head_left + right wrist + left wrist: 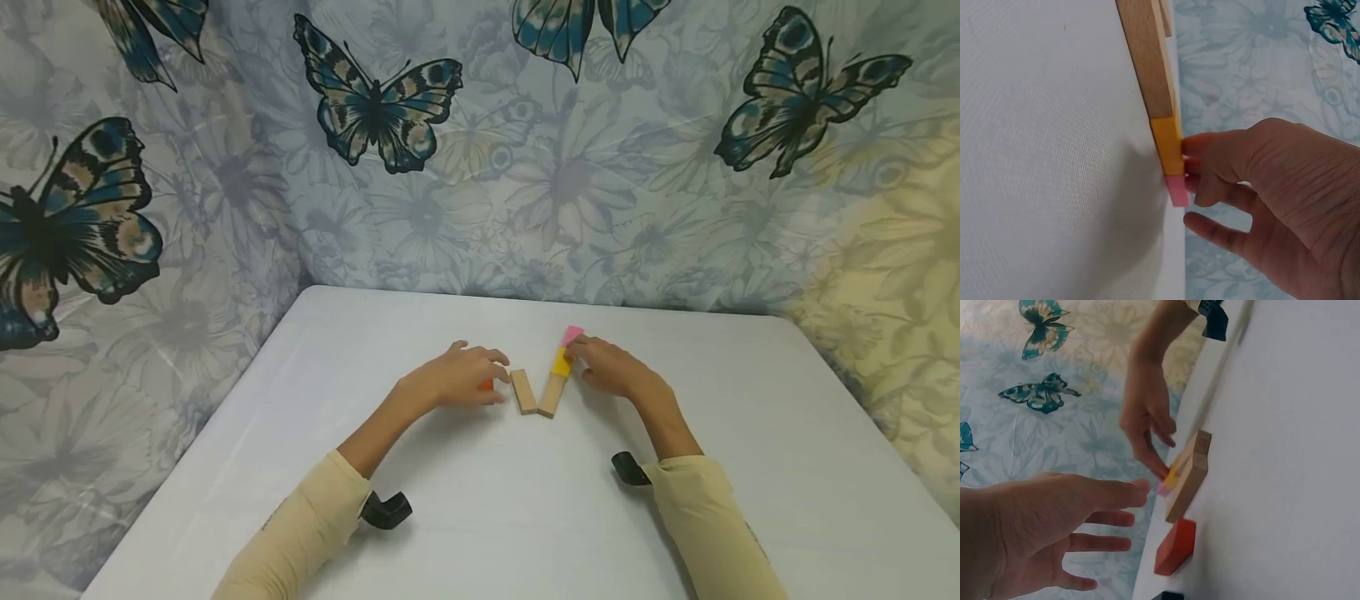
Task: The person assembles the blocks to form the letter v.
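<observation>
My right hand (611, 367) reaches down to a yellow block (1166, 145) and a pink block (1177, 190). Its fingertips touch the side of the yellow one, while the thumb stands off by the pink. These two continue in line from a plain wooden block (552, 396). A second wooden block (523, 391) meets the first at its near end, making a V. Over a red-orange block (1175, 547) hovers my left hand (461, 375), fingers spread and holding nothing. In the head view that hand partly covers the red-orange block.
A dark block (1169, 595) shows at the bottom edge of the left wrist view. Black wrist pieces (387, 510) stick out below both sleeves. The white table (480, 517) ends at a butterfly-patterned wall covering (480, 208) behind and to the left.
</observation>
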Demonstrator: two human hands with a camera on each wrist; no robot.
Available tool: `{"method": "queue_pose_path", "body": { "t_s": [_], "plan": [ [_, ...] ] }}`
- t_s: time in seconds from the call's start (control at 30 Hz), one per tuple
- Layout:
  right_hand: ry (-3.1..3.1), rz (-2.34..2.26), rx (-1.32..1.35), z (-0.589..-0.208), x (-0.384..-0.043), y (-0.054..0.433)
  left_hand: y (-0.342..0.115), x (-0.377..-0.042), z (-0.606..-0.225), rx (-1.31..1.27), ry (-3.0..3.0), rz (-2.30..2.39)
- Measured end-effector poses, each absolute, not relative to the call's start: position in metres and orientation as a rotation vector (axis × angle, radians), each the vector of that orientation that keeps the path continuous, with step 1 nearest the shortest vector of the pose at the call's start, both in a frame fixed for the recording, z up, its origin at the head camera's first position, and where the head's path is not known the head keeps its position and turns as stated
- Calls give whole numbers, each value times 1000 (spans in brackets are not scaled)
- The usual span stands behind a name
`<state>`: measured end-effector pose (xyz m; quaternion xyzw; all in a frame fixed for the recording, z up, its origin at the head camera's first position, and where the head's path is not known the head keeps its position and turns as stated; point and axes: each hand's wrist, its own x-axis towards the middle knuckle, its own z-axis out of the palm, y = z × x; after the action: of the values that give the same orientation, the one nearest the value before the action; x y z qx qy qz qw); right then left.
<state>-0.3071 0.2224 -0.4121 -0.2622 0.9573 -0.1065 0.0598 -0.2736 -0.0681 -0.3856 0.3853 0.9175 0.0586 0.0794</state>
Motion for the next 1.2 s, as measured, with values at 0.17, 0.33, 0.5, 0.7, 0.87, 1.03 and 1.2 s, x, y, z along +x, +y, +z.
{"method": "queue_pose_path", "body": {
  "t_s": [0.17, 0.33, 0.5, 0.7, 0.87, 1.03, 1.2],
  "plan": [
    [2892, -320, -754, -411, -307, 218, -93, -281, -376, 1157, 2762, 65],
    [2892, -310, -757, -411, -307, 218, -106, -287, -378, 1217, 2707, -13],
    [2900, -302, -751, -411, -308, 217, -109, -288, -384, 1278, 2667, 10],
    [2899, -320, -750, -410, -307, 218, -103, -287, -395, 1288, 2650, 42],
    [2898, -331, -764, -412, -307, 218, -98, -286, -402, 1293, 2658, 65],
    [2896, -321, -770, -414, -309, 218, -94, -287, -406, 1302, 2653, 119],
    [2900, -330, -781, -414, -308, 220, -91, -290, -410, 1312, 2668, 110]
  ]
}}
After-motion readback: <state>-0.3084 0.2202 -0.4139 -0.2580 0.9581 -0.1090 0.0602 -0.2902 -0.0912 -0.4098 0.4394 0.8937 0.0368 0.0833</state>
